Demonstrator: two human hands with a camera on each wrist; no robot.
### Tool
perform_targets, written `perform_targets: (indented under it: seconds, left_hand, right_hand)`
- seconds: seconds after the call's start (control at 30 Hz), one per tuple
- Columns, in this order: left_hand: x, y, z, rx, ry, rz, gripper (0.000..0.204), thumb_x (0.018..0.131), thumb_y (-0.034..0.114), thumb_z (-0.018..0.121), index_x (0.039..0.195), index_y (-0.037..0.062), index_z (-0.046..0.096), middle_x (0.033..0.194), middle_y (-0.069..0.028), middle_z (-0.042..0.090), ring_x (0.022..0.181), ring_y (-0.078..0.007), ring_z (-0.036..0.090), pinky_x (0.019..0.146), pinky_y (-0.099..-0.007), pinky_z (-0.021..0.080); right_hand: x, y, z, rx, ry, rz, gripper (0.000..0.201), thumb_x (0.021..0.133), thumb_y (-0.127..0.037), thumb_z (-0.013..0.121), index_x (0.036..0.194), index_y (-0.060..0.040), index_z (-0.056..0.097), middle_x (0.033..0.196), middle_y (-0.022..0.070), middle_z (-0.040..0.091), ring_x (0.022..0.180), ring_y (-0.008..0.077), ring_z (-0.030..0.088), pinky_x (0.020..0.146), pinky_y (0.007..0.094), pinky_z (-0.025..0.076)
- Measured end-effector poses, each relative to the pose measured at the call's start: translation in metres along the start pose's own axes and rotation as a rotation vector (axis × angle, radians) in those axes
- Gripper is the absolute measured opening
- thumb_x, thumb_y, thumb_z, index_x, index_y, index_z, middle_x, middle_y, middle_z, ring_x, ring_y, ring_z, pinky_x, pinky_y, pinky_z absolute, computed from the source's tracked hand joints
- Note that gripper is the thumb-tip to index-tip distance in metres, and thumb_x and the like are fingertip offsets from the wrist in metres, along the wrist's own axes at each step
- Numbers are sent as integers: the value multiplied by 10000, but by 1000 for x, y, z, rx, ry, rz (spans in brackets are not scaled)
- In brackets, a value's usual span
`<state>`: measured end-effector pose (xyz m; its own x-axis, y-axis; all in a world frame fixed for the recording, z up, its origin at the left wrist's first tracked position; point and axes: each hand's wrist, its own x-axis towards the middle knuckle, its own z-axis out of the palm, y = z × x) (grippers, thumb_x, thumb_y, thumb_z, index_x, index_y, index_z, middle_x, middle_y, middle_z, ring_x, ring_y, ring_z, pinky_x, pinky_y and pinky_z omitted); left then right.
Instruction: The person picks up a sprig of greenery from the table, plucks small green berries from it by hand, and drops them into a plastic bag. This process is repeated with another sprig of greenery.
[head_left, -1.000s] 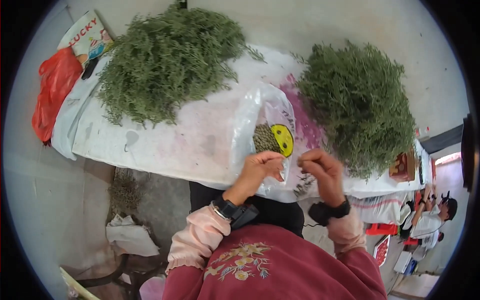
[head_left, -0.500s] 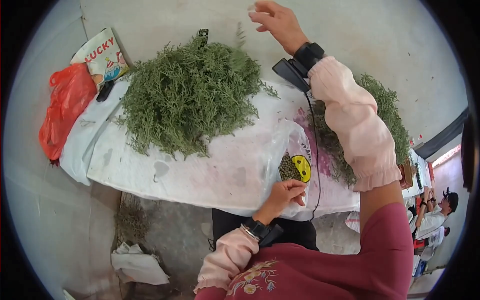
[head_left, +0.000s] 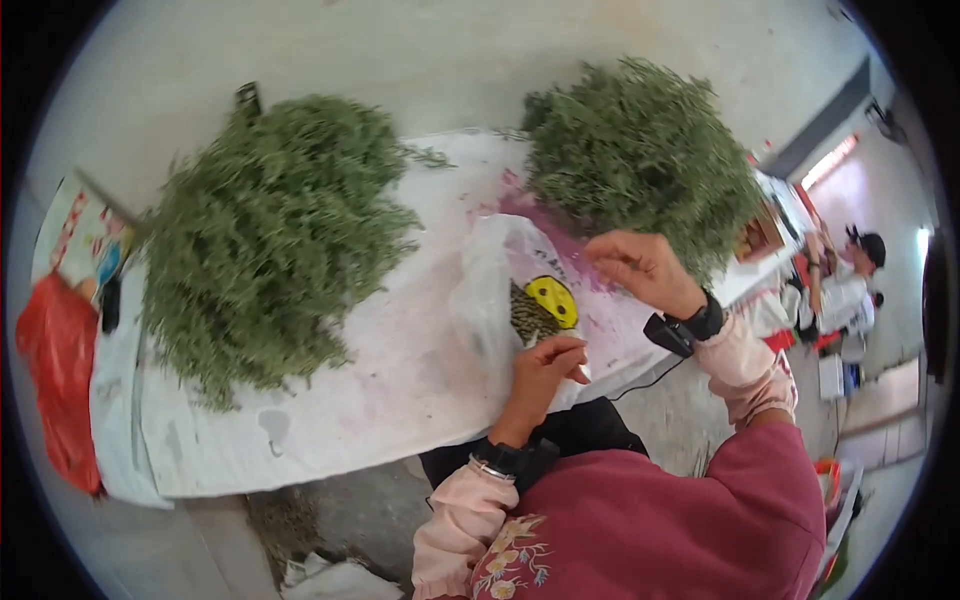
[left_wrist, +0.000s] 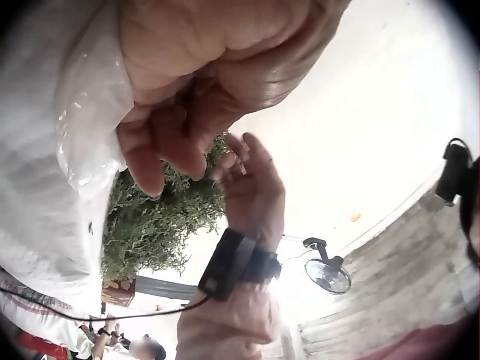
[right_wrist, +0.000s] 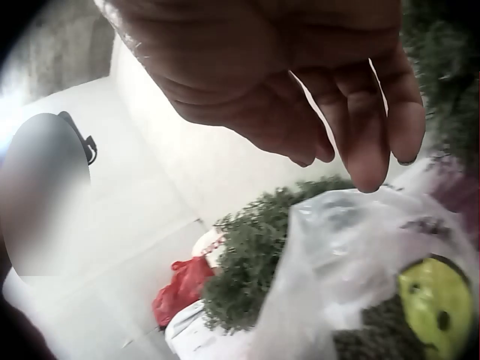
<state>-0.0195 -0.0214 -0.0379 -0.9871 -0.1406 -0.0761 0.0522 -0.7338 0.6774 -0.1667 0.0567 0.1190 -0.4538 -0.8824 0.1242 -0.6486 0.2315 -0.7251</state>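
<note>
A clear plastic bag [head_left: 485, 290] with a yellow smiley face [head_left: 551, 301] lies on the white-covered table, full of small brownish-green pieces [head_left: 530, 315]. My left hand [head_left: 545, 380] stays at its near edge, fingers curled in toward the thumb; bag plastic lies against it in the left wrist view. I cannot tell whether something is pinched there. Above and right of the bag, my right hand [head_left: 645, 268] hangs in the air with loosely bent fingers [right_wrist: 367, 150] and nothing visible between them. One large heap of green sprigs [head_left: 270, 240] stands at left, another heap [head_left: 640, 160] at right.
A red plastic bag [head_left: 60, 370] and a printed "LUCKY" bag [head_left: 85, 235] sit at the table's left end. Behind the right heap is a brown box [head_left: 762, 238]. A cable [head_left: 650, 384] runs from my right wrist device. Another person [head_left: 850, 280] is at far right.
My right hand swung out over the far side of the table, where a sprig was in the air beside the left heap, then came back near the bag. My left hand stayed by the bag.
</note>
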Motion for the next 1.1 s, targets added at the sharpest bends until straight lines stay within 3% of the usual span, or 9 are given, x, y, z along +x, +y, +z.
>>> perform_targets:
  seconds: [0.2,0.4,0.53,0.6,0.63,0.73,0.87,0.93,1.1]
  left_hand:
    - [0,3,-1,-66,10,4,165,872,40,553,997,-52,609,826,-89,620,644,-144,599,668,-310,520]
    - [-3,2,-2,-63,6,50,167,871,41,557,1001,-47,614,828,-96,622,642,-151,594,673,-336,526]
    - [-3,4,-2,-76,4,75,168,870,43,559,1000,-46,616,833,-100,625,649,-153,593,674,-347,528]
    - [-4,6,1,-102,19,50,166,868,41,559,997,-45,617,836,-102,626,654,-153,593,673,-350,529]
    - [-4,6,2,-101,26,65,166,868,41,559,997,-45,617,836,-102,626,654,-153,593,673,-350,529]
    - [-6,8,2,-111,41,49,175,865,47,566,1006,-44,614,836,-105,628,659,-159,592,675,-353,529]
    - [-9,11,6,-76,44,72,180,867,57,566,1010,-45,606,843,-109,625,662,-166,590,671,-356,529]
    - [-7,13,5,-46,62,73,180,869,58,564,1010,-46,604,847,-111,623,665,-168,590,670,-356,529]
    - [-8,10,7,21,83,88,176,878,65,552,1005,-48,596,858,-117,617,673,-173,586,668,-357,527]
  right_hand:
    - [-37,31,-9,-58,69,192,203,811,-42,565,1007,8,581,893,117,610,767,196,623,662,286,496]
    - [31,52,-11,-621,183,-328,336,744,-61,607,1073,-12,556,1014,179,575,883,353,569,761,365,487]
    - [101,73,13,-771,249,-488,274,730,-89,581,993,-10,573,990,193,588,896,342,580,750,382,495]
    - [124,81,18,-1077,269,-392,211,724,-109,575,923,-41,592,994,175,579,894,328,570,755,405,485]
    - [126,81,17,-1073,269,-409,211,724,-109,575,923,-41,592,994,175,579,894,328,570,755,405,485]
    - [125,78,19,-1108,-418,79,175,713,-129,578,876,-74,607,1025,144,561,945,308,540,775,412,466]
    - [55,88,23,-1024,-431,-242,144,691,-120,580,829,-98,614,1061,114,549,991,293,514,798,400,451]
    - [21,81,14,-848,-269,-568,144,683,-86,572,822,-88,611,1039,109,553,956,298,520,791,389,454]
    - [-26,76,-16,-532,-84,-560,207,671,31,573,861,-46,604,1093,138,560,990,307,529,835,389,445]
